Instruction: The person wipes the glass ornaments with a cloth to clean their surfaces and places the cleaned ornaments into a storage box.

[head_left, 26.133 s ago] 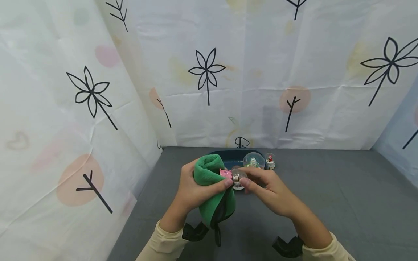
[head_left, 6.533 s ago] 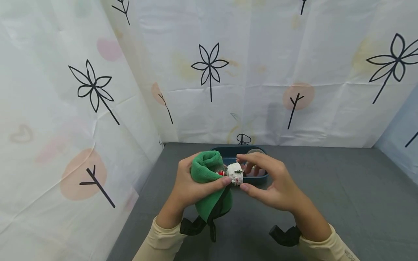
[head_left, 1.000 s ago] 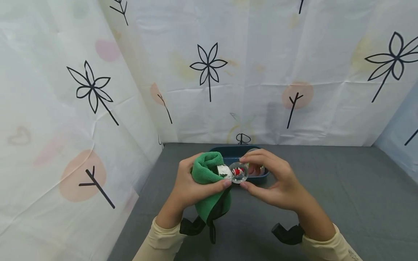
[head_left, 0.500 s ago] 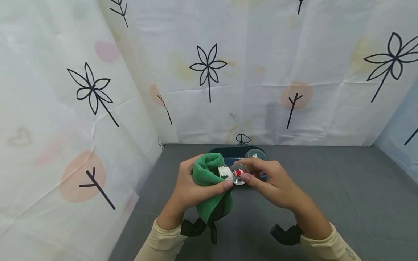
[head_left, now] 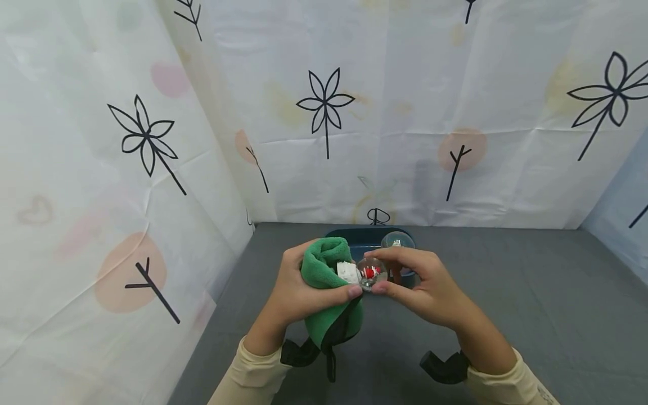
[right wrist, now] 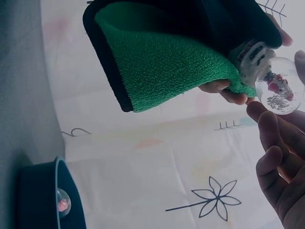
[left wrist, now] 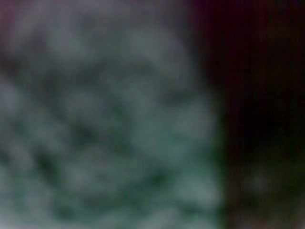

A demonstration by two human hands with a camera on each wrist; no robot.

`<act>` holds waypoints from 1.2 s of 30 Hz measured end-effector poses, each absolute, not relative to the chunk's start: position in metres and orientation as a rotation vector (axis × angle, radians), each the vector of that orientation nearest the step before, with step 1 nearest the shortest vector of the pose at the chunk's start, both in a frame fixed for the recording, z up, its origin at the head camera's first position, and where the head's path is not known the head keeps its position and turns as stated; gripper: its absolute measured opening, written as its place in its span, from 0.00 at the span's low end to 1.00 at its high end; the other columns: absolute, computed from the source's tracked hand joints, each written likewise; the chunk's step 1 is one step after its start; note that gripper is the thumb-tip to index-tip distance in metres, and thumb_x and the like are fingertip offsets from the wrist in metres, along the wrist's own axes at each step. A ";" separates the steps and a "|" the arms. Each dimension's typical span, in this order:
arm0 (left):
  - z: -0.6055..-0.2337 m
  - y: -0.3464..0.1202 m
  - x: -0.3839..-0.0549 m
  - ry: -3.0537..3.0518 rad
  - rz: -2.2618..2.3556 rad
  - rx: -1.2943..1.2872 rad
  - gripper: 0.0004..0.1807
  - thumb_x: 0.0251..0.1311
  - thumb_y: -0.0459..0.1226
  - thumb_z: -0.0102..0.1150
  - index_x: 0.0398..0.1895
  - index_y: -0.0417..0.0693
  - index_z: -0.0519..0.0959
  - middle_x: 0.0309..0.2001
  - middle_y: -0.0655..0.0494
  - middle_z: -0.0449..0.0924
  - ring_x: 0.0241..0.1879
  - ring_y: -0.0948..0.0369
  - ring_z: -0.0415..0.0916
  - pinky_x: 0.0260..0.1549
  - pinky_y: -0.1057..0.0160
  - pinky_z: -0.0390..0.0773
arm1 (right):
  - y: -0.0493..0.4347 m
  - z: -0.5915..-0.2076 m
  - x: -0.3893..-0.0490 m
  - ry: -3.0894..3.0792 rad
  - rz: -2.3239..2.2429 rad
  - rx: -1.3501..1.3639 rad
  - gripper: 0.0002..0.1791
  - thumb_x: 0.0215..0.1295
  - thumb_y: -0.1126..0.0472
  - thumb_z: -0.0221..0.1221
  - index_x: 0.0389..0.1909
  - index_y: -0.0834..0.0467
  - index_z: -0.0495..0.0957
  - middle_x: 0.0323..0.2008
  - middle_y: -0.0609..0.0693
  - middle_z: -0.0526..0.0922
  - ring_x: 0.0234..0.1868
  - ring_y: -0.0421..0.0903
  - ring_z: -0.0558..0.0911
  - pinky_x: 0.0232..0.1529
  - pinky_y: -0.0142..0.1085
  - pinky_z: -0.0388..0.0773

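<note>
In the head view my left hand (head_left: 304,289) grips a folded green cloth (head_left: 329,326) with a dark edge. Wrapped partly in that cloth is the white base of a small snow globe (head_left: 372,272). Its clear dome, with a red figure inside, points right. My right hand (head_left: 422,281) pinches the dome between thumb and fingers. The right wrist view shows the dome of the globe (right wrist: 280,88) near the right fingers (right wrist: 271,131), beside the green cloth (right wrist: 167,67). Only blurred greenish cloth (left wrist: 119,143) fills the left wrist view.
Behind the hands a dark blue tray (head_left: 349,230) stands on the grey table (head_left: 506,292). A larger snow globe (head_left: 398,239) shows at its right end. The right wrist view has a small globe with something pink (right wrist: 63,204) inside the tray. Patterned white curtain (head_left: 405,112) surrounds the table.
Earlier a pink-based globe was at the cloth, and the red-figure globe stood right of the tray. Since 6.5 seconds ago the red-figure globe's dome has turned rightward. The right fingers shift around it.
</note>
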State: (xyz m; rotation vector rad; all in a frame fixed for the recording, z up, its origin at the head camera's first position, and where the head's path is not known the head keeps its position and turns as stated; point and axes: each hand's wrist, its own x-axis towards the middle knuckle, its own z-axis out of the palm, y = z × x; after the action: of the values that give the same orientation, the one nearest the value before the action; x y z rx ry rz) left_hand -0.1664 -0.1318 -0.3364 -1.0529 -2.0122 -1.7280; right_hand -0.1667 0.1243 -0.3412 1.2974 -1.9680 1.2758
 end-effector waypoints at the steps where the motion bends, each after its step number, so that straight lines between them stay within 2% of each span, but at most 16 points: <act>1: -0.337 -0.132 -0.167 -2.010 -1.727 -1.058 0.20 0.48 0.33 0.83 0.43 0.51 0.84 0.34 0.53 0.83 0.29 0.58 0.81 0.28 0.57 0.87 | 0.124 -0.341 -0.166 -1.959 1.274 1.304 0.21 0.71 0.55 0.70 0.60 0.60 0.83 0.34 0.44 0.83 0.31 0.37 0.75 0.31 0.30 0.76; 4: -0.337 -0.131 -0.168 -2.008 -1.722 -1.054 0.19 0.49 0.33 0.83 0.42 0.51 0.83 0.33 0.54 0.83 0.28 0.59 0.81 0.27 0.58 0.87 | 0.124 -0.339 -0.165 -1.928 1.273 1.329 0.23 0.69 0.55 0.71 0.61 0.60 0.83 0.35 0.44 0.82 0.31 0.38 0.75 0.31 0.31 0.76; 12: -0.336 -0.131 -0.168 -2.021 -1.745 -1.038 0.19 0.49 0.33 0.82 0.43 0.51 0.84 0.34 0.53 0.84 0.30 0.57 0.83 0.29 0.56 0.88 | 0.121 -0.335 -0.163 -1.807 1.284 1.407 0.23 0.68 0.58 0.72 0.61 0.62 0.84 0.52 0.54 0.87 0.34 0.39 0.76 0.32 0.30 0.75; 16: -0.336 -0.130 -0.167 -2.025 -1.745 -1.025 0.18 0.50 0.33 0.82 0.41 0.51 0.84 0.33 0.53 0.84 0.29 0.57 0.83 0.28 0.57 0.88 | 0.120 -0.335 -0.164 -1.779 1.275 1.413 0.24 0.68 0.58 0.72 0.61 0.62 0.84 0.55 0.56 0.87 0.34 0.40 0.76 0.33 0.28 0.74; 20: -0.335 -0.129 -0.167 -2.029 -1.734 -0.993 0.17 0.50 0.34 0.82 0.41 0.52 0.84 0.33 0.54 0.84 0.28 0.57 0.83 0.27 0.57 0.88 | 0.119 -0.336 -0.164 -1.776 1.282 1.412 0.25 0.68 0.57 0.72 0.62 0.64 0.82 0.54 0.57 0.86 0.36 0.40 0.76 0.33 0.29 0.75; 25: -0.335 -0.129 -0.167 -2.013 -1.730 -0.988 0.19 0.50 0.33 0.83 0.45 0.51 0.86 0.37 0.53 0.88 0.32 0.57 0.86 0.31 0.56 0.89 | 0.120 -0.336 -0.166 -1.831 1.281 1.379 0.29 0.68 0.57 0.73 0.66 0.65 0.78 0.55 0.55 0.85 0.39 0.40 0.78 0.36 0.30 0.80; 28: -0.335 -0.129 -0.167 -2.006 -1.732 -0.984 0.20 0.49 0.33 0.83 0.46 0.50 0.86 0.39 0.53 0.89 0.34 0.56 0.88 0.33 0.55 0.90 | 0.123 -0.337 -0.167 -1.895 1.288 1.338 0.30 0.66 0.61 0.74 0.66 0.64 0.78 0.54 0.53 0.86 0.39 0.40 0.81 0.38 0.31 0.83; 32: -0.335 -0.128 -0.166 -2.010 -1.734 -0.971 0.20 0.49 0.34 0.83 0.46 0.50 0.86 0.38 0.53 0.89 0.34 0.56 0.88 0.34 0.55 0.91 | 0.126 -0.338 -0.165 -2.006 1.320 1.272 0.27 0.65 0.67 0.70 0.66 0.61 0.80 0.49 0.48 0.88 0.38 0.39 0.83 0.40 0.33 0.85; 36: -0.335 -0.128 -0.166 -2.009 -1.732 -0.966 0.20 0.49 0.34 0.84 0.45 0.50 0.86 0.38 0.53 0.89 0.34 0.56 0.88 0.34 0.56 0.90 | 0.128 -0.339 -0.165 -2.090 1.334 1.239 0.20 0.72 0.68 0.64 0.63 0.58 0.82 0.41 0.44 0.87 0.37 0.37 0.83 0.38 0.33 0.85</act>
State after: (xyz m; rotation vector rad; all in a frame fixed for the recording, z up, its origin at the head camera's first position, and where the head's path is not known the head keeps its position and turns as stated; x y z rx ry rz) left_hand -0.1658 -0.1278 -0.3353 -0.9665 -2.0090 -1.7320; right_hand -0.1650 0.1275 -0.3394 1.2387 -2.0895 1.3341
